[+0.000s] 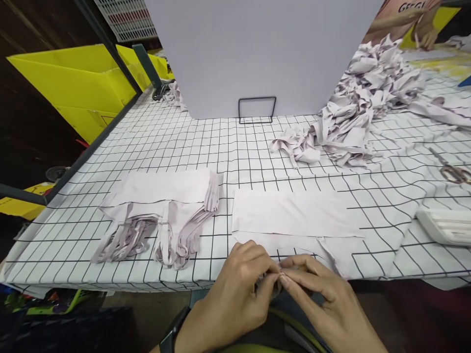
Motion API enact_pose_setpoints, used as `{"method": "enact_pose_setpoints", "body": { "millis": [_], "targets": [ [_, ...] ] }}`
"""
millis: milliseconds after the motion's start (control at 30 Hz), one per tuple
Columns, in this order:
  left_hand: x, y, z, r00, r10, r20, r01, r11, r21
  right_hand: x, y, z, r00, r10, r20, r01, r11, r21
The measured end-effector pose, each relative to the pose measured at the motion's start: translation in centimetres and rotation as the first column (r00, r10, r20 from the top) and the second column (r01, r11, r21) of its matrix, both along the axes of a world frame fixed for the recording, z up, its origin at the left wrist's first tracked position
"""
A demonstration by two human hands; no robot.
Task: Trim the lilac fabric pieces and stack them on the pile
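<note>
Two hands at the front edge of the gridded surface (206, 142), fingertips meeting: left hand (241, 287) and right hand (320, 289) both pinching a small pale piece (281, 274), mostly covered; impossible to tell whether strap end or fitting. Just beyond, lying flat on the surface, the pale garment piece (294, 214), with a narrow strap (328, 252) slanting down behind the right hand. Best to anchor with the left thumb and index finger, guide with the right, and leave the strap slack and untwisted, so as not to drag the flat cloth askew. Smooth, matte, thin-looking fabric; straight-edged panel above, curved cut-out below. To the left, a neat stack (162, 186) of similar pieces, layers fanned at one side, straps in soft loops. Farther back at right, a crumpled heap (349, 122), loosely folded and twisted. Near the right edge, metal-bladed scissors (454, 172) and a smooth, hard-looking white case (434, 223).
</note>
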State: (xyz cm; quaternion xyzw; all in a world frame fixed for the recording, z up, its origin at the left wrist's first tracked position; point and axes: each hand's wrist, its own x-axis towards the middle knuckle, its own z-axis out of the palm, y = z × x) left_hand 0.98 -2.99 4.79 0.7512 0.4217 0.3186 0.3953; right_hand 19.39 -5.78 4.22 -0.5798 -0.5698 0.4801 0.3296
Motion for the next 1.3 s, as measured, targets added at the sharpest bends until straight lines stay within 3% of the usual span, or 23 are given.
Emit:
{"method": "enact_pose_setpoints", "body": {
  "millis": [133, 200, 333, 433, 533, 633, 800, 933, 1300],
  "targets": [
    [-0.3, 0.9, 0.6, 0.999, 0.002, -0.032, -0.01, 0.964, -0.266, -0.1, 0.3, -0.1, 0.99, -0.031, -0.137, -0.009, 0.96, -0.279],
    [-0.6, 1.6, 0.6, 0.999, -0.043, -0.026, 0.034, 0.956, -0.291, -0.2, 0.6, -0.2, 0.974, -0.083, -0.21, -0.002, 0.926, -0.377],
    [-0.4, 3.4, -0.7, 0.994, -0.044, -0.096, 0.042, 0.999, -0.025, -0.3, 1.5, -0.4, 0.955, -0.193, -0.225, 0.092, 0.915, -0.392],
    [0.2, 4.4, -2.4, 0.954, 0.051, -0.296, 0.007, 0.981, 0.193, -0.5, 2.2, -0.5, 0.939, -0.301, -0.169, 0.2, 0.874, -0.444],
    [0.7, 5.1, -3.6, 0.91, 0.102, -0.402, 0.02, 0.957, 0.289, -0.9, 3.1, -0.5, 0.92, -0.375, -0.118, 0.277, 0.831, -0.483],
    [1.1, 5.4, -4.0, 0.922, 0.131, -0.365, -0.014, 0.951, 0.308, -1.3, 3.9, -0.5, 0.91, -0.406, -0.084, 0.319, 0.816, -0.482],
    [1.3, 5.8, -4.2, 0.959, 0.133, -0.25, -0.077, 0.972, 0.22, -1.7, 5.3, -1.0, 0.897, -0.434, -0.084, 0.343, 0.804, -0.486],
    [1.3, 5.8, -4.4, 0.971, 0.12, -0.208, -0.071, 0.971, 0.23, -1.8, 6.0, -1.6, 0.876, -0.474, -0.088, 0.382, 0.794, -0.472],
    [1.4, 5.5, -4.3, 0.952, 0.065, -0.298, 0.032, 0.951, 0.308, -2.1, 6.2, -1.4, 0.876, -0.473, -0.093, 0.375, 0.79, -0.484]
  ]
}}
